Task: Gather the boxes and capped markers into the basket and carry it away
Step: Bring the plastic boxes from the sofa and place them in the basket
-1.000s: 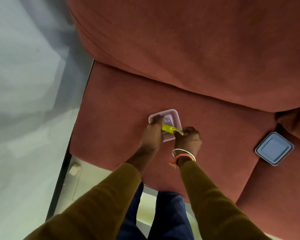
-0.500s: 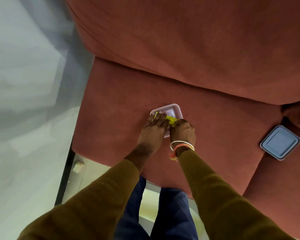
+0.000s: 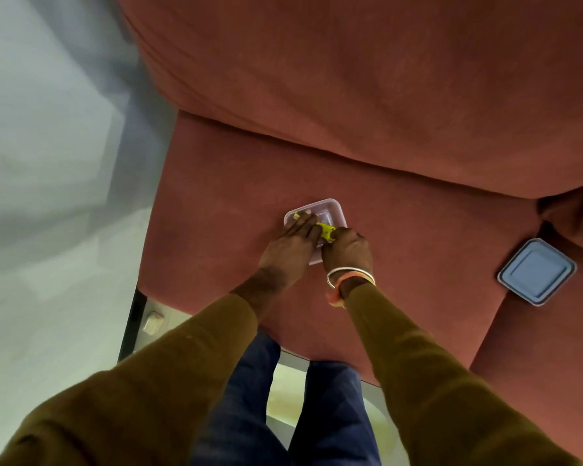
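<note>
- The left hand (image 3: 292,245) lay palm-down over the small clear square plastic box (image 3: 330,210), its fingers (image 3: 305,223) straight and pressed side by side, tips reaching the box's far-left corner.
- A bright yellow marker (image 3: 323,229) lay across the box, under the left fingers; one end showed beyond the fingertips at the box's left rim and the middle showed between the two hands.
- The right hand (image 3: 349,247) was curled into a loose fist just right of the left fingers, touching the marker's near end; its fingertips were tucked under, so I could not tell exactly how they pinched the marker.
- Whether the marker was capped could not be told.
- A silver bangle and an orange band (image 3: 350,276) circled the right wrist, just behind the knuckles.
- The clear box sat on the rust-red fabric sofa seat cushion (image 3: 223,230), directly beneath both sets of fingers.
- A blue-grey square plastic box with its lid on (image 3: 536,271) rested well to the right of the right hand, near the seam between cushions, untouched.
- Both forearms wore mustard-brown sleeves (image 3: 418,358); dark blue trousers (image 3: 330,415) showed below them.
- No basket was visible.
</note>
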